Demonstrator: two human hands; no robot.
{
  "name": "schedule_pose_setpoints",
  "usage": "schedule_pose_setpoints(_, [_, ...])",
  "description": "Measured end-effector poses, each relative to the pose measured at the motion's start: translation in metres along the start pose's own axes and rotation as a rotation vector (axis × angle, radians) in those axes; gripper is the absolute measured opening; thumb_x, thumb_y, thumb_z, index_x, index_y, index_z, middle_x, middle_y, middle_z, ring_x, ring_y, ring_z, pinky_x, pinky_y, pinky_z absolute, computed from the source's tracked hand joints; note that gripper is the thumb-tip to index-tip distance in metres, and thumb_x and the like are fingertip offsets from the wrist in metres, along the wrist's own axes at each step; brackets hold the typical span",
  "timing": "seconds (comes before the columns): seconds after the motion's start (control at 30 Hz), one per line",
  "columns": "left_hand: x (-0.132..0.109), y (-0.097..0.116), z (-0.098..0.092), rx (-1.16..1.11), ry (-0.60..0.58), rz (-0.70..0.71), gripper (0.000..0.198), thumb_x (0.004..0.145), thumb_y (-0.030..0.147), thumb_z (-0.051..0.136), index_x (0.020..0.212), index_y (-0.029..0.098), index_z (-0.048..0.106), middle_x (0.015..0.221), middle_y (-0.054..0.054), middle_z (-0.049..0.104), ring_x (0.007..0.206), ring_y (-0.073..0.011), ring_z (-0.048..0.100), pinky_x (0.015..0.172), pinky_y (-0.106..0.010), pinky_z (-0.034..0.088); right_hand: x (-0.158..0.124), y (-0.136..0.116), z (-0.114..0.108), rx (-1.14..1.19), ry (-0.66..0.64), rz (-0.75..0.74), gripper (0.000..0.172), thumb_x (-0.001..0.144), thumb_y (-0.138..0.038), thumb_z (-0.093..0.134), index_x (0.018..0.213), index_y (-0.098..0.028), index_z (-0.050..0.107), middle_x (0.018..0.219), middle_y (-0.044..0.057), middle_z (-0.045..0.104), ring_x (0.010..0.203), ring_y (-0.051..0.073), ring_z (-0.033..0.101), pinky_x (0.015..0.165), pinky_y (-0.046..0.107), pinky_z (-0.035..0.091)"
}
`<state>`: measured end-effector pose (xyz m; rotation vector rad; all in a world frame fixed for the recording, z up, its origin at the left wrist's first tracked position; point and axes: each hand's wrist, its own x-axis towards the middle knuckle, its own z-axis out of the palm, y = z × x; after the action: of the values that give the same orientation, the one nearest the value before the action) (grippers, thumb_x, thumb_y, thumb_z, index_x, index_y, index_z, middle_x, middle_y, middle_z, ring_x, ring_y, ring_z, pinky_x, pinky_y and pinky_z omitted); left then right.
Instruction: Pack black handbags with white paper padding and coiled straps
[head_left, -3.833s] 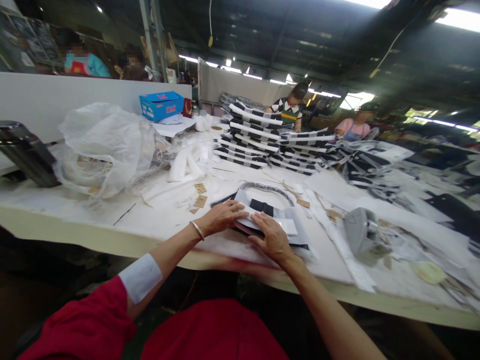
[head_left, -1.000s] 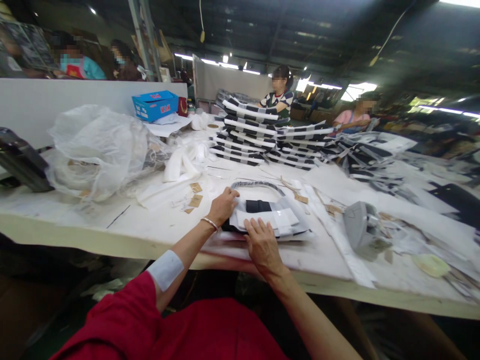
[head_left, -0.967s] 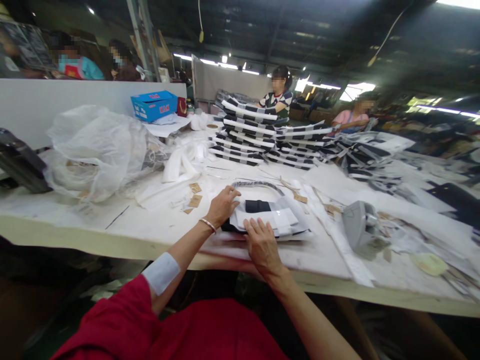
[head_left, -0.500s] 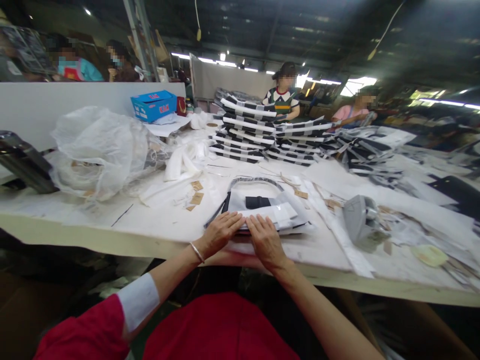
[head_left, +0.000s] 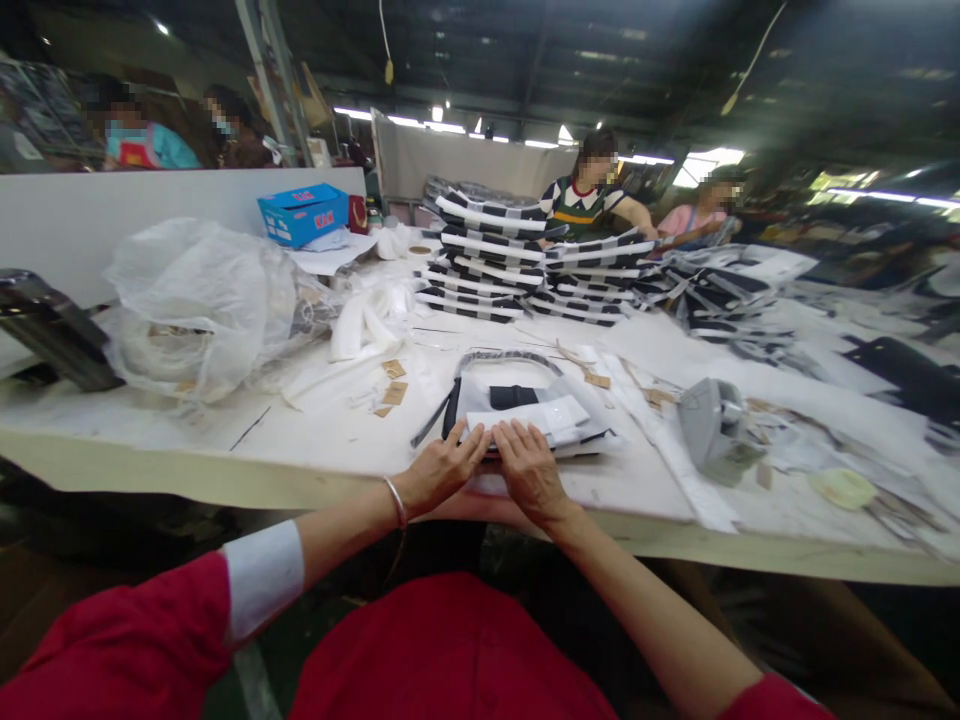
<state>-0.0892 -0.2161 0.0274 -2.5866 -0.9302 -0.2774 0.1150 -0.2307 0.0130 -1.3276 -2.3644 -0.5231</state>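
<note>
A handbag [head_left: 513, 397] with a dark clasp and a plastic-wrapped handle [head_left: 510, 357] lies in front of me under translucent wrapping. Across its near part runs a folded white strip [head_left: 555, 420]. My left hand [head_left: 442, 470] rests its outstretched fingertips on the strip's near left edge, thumb side toward the other hand. Close beside it, my right hand [head_left: 531, 475] lies with straight fingers on the same edge. Both palms hang at the table's front edge. The bag's underside and whatever lies beneath my fingers are hidden.
Stacked black-and-white bags [head_left: 487, 255] stand at the back. A grey tape dispenser [head_left: 709, 425] is on the right, with brown tags [head_left: 394, 385] left of the handbag. Farther left are a clear plastic bag [head_left: 195, 300], a dark flask [head_left: 56, 330] and a blue box [head_left: 304, 213]. Co-workers sit beyond.
My left hand has drawn slightly back, its fingers now nearer the strip's edge. My right hand stays almost in place. The co-worker behind the stacks has leaned right, reaching out an arm.
</note>
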Motion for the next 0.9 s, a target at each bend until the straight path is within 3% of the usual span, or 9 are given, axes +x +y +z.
schedule_pose_setpoints(0.17, [0.003,-0.011,0.014,0.008,0.070,0.078,0.044,0.097,0.008,0.035,0.141,0.009,0.041,0.137,-0.018,0.054,0.127,-0.0298,0.052,0.088,-0.037,0.056,0.004,-0.003,-0.006,-0.036,-0.061,0.000,0.046,0.091,-0.017,0.049,0.135,-0.006,0.052,0.139,0.017,0.054,0.130,0.033,0.044,0.111,0.051,0.028])
schedule_pose_setpoints(0.3, [0.004,-0.014,0.022,-0.051,0.119,0.057,0.045,0.096,0.008,0.036,0.140,0.011,0.041,0.134,-0.017,0.056,0.122,-0.0264,0.055,0.091,-0.037,0.055,0.008,-0.006,-0.007,-0.036,-0.076,0.029,0.048,0.088,-0.017,0.050,0.135,-0.006,0.051,0.138,0.019,0.054,0.130,0.033,0.044,0.111,0.051,0.028])
schedule_pose_setpoints(0.57, [0.023,-0.019,0.000,-0.108,0.110,0.026,0.044,0.096,0.010,0.039,0.139,0.013,0.039,0.126,-0.015,0.058,0.114,-0.0232,0.057,0.090,-0.034,0.053,0.015,0.001,-0.006,-0.013,0.015,0.078,0.055,0.088,-0.034,0.059,0.135,-0.008,0.047,0.134,0.020,0.056,0.126,0.034,0.046,0.108,0.052,0.030])
schedule_pose_setpoints(0.77, [0.032,-0.017,-0.006,-0.044,0.145,0.015,0.048,0.091,0.008,0.041,0.138,0.013,0.042,0.126,-0.014,0.059,0.111,-0.0240,0.058,0.085,-0.033,0.055,0.028,0.019,-0.002,-0.043,0.049,0.046,0.036,0.089,-0.022,0.056,0.124,-0.012,0.053,0.120,0.016,0.064,0.116,0.027,0.054,0.101,0.045,0.039])
schedule_pose_setpoints(0.9, [0.035,-0.015,-0.006,0.005,0.246,-0.078,0.052,0.084,0.013,0.051,0.136,0.013,0.047,0.133,-0.017,0.056,0.126,-0.0334,0.051,0.097,-0.047,0.048,0.047,0.026,-0.014,-0.026,-0.042,-0.011,0.025,0.089,-0.024,0.056,0.112,-0.013,0.055,0.107,0.012,0.067,0.101,0.024,0.060,0.089,0.036,0.046])
